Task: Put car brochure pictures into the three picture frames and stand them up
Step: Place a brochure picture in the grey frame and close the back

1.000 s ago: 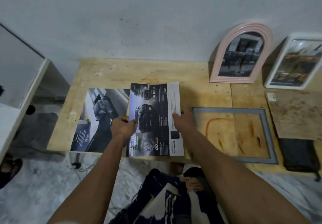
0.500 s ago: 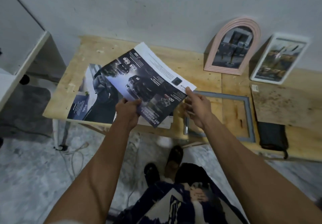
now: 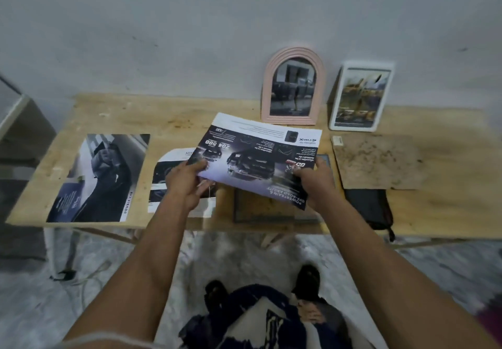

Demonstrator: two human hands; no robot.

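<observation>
Now both hands, left (image 3: 187,183) and right (image 3: 312,185), pinch a brochure (image 3: 260,155) above the grey frame (image 3: 239,210) at the table's (image 3: 173,115) front edge; two filled frames stand at the back edge.

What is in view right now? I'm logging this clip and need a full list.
Held brochure page: 1, dark with white edge, lifted above the table's middle.
Car poster page: 1, grey and navy, flat at the table's left.
Second page: 1, white and dark, flat, partly under the left hand.
Arched frame: 1, pink, upright against the wall, picture inside.
White frame: 1, upright, right of the arched one, picture inside.
Grey frame: 1, flat, mostly hidden under the held page.
Backing board: 1, brown, flat at right.
Black stand piece: 1, near the front edge.
Table: 1, light wood.
Left hand: grips the page's left edge.
Right hand: grips its right corner.
</observation>
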